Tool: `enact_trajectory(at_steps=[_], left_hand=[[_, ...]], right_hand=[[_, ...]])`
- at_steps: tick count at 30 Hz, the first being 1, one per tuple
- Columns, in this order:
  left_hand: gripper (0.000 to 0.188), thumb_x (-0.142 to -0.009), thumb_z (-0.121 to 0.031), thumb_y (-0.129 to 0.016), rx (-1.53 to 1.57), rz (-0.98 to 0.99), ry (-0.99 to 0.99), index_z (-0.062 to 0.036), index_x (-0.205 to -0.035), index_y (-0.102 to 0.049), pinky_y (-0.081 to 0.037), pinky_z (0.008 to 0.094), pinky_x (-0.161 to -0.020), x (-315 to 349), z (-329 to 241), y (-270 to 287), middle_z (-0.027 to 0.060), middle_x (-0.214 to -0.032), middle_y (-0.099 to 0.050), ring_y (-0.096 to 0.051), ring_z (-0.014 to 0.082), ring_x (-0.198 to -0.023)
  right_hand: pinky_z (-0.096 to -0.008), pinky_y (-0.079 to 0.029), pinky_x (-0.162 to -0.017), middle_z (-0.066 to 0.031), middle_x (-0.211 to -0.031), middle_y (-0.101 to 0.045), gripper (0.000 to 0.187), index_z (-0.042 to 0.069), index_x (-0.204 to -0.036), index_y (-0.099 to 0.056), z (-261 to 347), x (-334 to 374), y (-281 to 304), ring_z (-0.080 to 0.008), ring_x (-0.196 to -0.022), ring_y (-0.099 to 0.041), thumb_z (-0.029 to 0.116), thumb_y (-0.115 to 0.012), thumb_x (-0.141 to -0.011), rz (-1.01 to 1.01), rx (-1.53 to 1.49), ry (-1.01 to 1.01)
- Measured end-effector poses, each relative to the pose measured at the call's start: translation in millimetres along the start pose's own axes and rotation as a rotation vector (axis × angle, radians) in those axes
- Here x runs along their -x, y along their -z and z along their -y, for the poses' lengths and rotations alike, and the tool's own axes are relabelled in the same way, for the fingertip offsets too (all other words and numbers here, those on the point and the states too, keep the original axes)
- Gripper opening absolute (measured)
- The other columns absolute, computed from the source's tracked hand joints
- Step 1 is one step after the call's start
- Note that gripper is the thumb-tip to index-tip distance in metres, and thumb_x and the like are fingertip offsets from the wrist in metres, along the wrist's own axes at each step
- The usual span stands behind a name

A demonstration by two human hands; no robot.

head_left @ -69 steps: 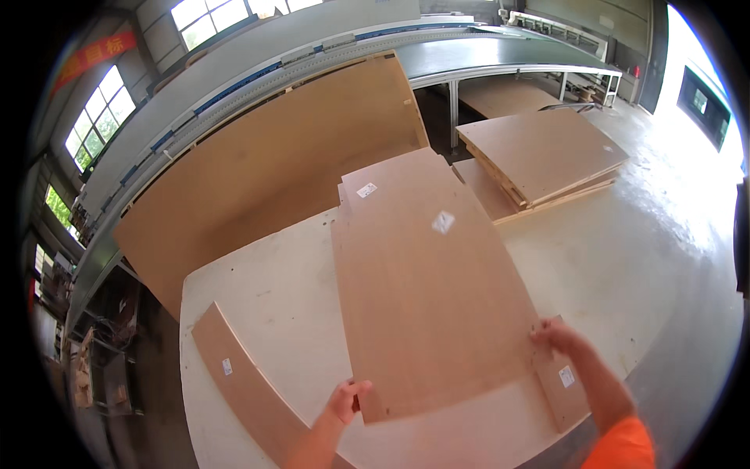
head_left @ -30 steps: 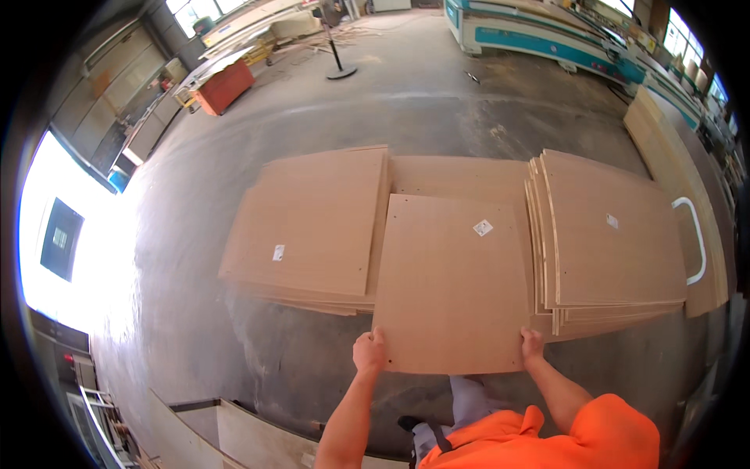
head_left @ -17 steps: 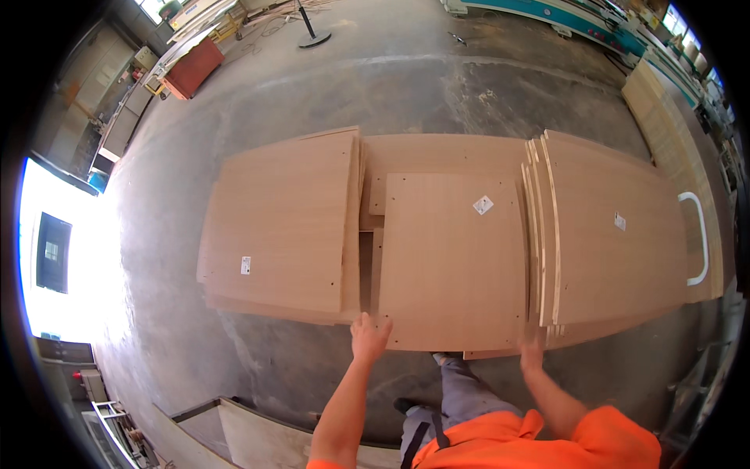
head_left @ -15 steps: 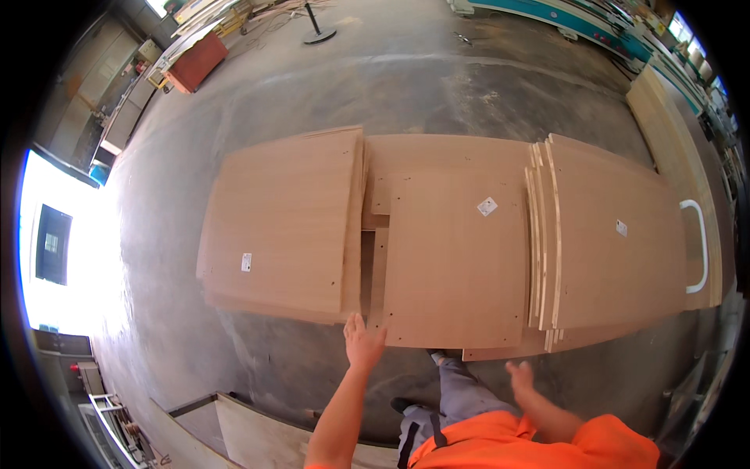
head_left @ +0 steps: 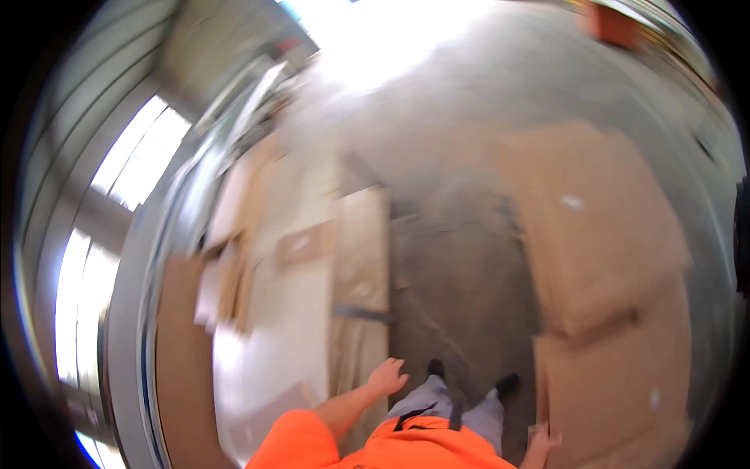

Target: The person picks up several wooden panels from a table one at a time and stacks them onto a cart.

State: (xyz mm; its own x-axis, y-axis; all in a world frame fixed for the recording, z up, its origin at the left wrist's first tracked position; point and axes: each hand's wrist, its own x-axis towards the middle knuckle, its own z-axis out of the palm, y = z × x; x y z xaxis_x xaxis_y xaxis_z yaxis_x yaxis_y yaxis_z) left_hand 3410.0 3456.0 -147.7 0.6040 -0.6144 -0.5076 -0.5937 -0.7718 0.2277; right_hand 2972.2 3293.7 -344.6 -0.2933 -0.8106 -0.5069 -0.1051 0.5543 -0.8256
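Observation:
Beside the long pale workpiece pile, my left hand (head_left: 387, 377) hangs in the air with fingers loosely apart and nothing in it. At the lower right my right hand (head_left: 541, 439) is blurred. Its fingers look apart, with no held thing visible, close to the edge of the nearer stack of brown boards (head_left: 613, 379); whether it touches them I cannot tell. A second stack of brown boards (head_left: 601, 234) lies farther off on the right, a small white label (head_left: 573, 202) on top.
A long bench or pile with a white top (head_left: 289, 352) and wooden panels (head_left: 363, 250) runs along my left. Grey concrete floor (head_left: 461, 258) lies between it and the boards. An orange-red box (head_left: 612, 26) stands far right; tall windows (head_left: 141, 152) are at the left.
My view has swung round to the left, and the picture is smeared. The boards, formerly in front of me, are now on my right. Both hands are lower and nearer my body.

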Motion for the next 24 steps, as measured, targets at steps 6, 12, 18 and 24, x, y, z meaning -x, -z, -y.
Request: enact_trajectory(at_steps=[6,12,18,24], left_hand=[[0.045,-0.080,-0.032,-0.053,0.271,-0.216,0.390,-0.0024,-0.113,-0.054,-0.045,0.0393,-0.086,100.8,137.5,-30.8,0.0172,-0.107,-0.057,-0.054,0.0317,-0.103],[0.040,-0.079,-0.031,-0.055,0.737,-0.552,0.489,-0.0020,-0.106,-0.059,-0.048,0.0394,-0.079,115.9,216.0,-32.7,0.0165,-0.088,-0.064,-0.061,0.0328,-0.088],[0.040,-0.078,-0.031,-0.058,0.978,-0.793,0.772,-0.0017,-0.104,-0.061,-0.049,0.0384,-0.077,99.8,333.6,-4.3,0.0188,-0.091,-0.064,-0.062,0.0325,-0.087],[0.040,-0.078,-0.032,-0.061,1.234,-1.007,0.915,0.0022,-0.099,-0.060,-0.048,0.0318,-0.073,111.8,452.8,1.3,0.0143,-0.083,-0.065,-0.062,0.0233,-0.080]], right_hand=[[-0.0356,-0.044,-0.055,-0.0077,-0.070,-0.055,0.021,0.007,-0.081,-0.052,-102.4,-97.4,-11.5,-0.0254,-0.059,-0.051,0.028,-0.052,-0.084,0.678,0.511,0.219],[-0.0283,-0.042,-0.050,-0.0031,-0.059,-0.052,0.022,0.014,-0.070,-0.050,119.7,102.9,-228.1,-0.0180,-0.053,-0.050,0.029,-0.047,-0.086,0.885,0.233,-0.753],[-0.0347,-0.049,-0.065,-0.0109,-0.094,-0.061,0.039,0.006,-0.116,-0.048,121.8,221.9,-454.3,-0.0243,-0.080,-0.059,0.025,-0.058,-0.084,1.126,0.646,-0.228],[-0.0296,-0.049,-0.063,-0.0094,-0.090,-0.063,0.032,0.004,-0.111,-0.053,123.1,398.6,-646.2,-0.0177,-0.076,-0.061,0.022,-0.056,-0.085,1.498,0.868,0.068]])
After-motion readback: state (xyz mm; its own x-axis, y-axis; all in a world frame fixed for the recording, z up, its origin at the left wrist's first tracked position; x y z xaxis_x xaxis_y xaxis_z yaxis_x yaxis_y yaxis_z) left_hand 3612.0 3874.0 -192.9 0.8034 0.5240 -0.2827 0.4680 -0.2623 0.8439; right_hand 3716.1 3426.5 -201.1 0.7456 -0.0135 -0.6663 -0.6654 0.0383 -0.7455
